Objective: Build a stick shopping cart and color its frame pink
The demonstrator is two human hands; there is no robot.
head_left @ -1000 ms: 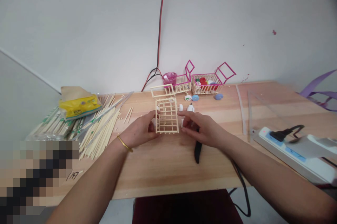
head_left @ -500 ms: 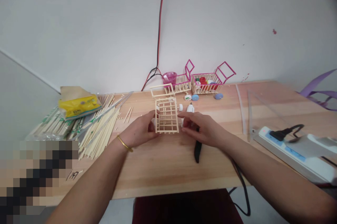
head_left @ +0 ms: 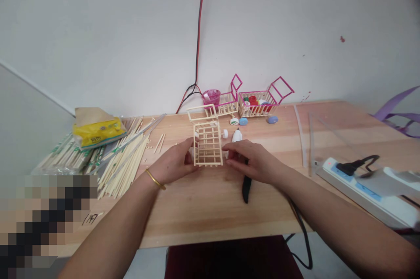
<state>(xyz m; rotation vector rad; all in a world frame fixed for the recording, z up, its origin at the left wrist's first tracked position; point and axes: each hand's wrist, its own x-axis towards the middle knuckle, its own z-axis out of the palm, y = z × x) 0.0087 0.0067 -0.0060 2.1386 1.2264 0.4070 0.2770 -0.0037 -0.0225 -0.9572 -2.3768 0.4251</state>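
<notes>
A small model shopping cart [head_left: 209, 144] built of pale wooden sticks stands on the table in front of me, its handle frame at the far end. At its left side, my left hand [head_left: 179, 158] has thumb and fingers closed, the fingertips partly hidden by the sticks. My right hand [head_left: 244, 156] is at the near right corner, finger and thumb bent around a small white wheel [head_left: 226, 155] that they mostly cover. Another white wheel [head_left: 225, 134] shows farther back on the right. Beyond my right hand lies a glue gun [head_left: 236, 135] with a white body and black handle.
Two pink-trimmed stick carts [head_left: 257, 103] stand against the wall, one holding coloured items, with a pink cup [head_left: 211, 97] beside them. Loose sticks [head_left: 127, 165] and a yellow packet [head_left: 98, 132] lie left. A power strip [head_left: 367, 193] lies right.
My right index finger has drawn down from the cart's side rail to the near right wheel. My left hand and the cart hold almost the same position.
</notes>
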